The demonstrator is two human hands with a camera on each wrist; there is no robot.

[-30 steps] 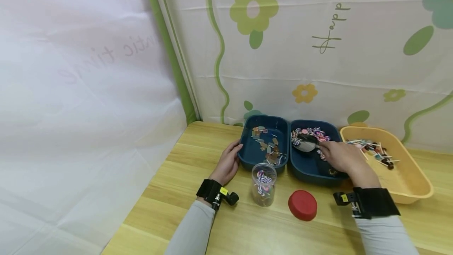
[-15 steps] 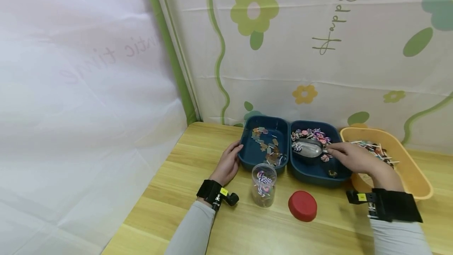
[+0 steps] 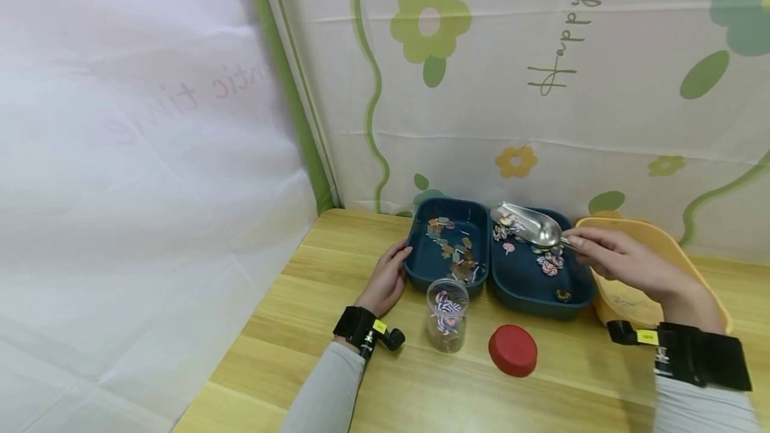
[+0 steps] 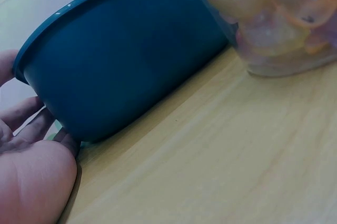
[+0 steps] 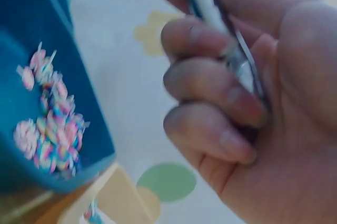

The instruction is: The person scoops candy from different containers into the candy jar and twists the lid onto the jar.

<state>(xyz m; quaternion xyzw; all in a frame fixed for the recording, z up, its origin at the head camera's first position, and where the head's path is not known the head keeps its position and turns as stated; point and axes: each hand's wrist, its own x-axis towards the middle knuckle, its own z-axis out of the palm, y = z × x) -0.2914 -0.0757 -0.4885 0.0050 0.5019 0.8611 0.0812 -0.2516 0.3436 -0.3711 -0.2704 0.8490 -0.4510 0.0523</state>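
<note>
Overhead, right hand (image 3: 625,262) is gripping the scoop (image 3: 529,224), bowl pointing left above the jar (image 3: 448,315); left hand (image 3: 385,279), fingers relaxed, is resting against the blue tray (image 3: 421,266).

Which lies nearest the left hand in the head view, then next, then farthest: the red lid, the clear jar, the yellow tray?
1. Clear jar, just right of the left hand.
2. Red lid, farther right, near the front.
3. Yellow tray, far right.

Probably staged craft corner: flower-print backdrop (image 3: 541,85), wooden table (image 3: 313,313), sorting trays (image 3: 448,246).
</note>
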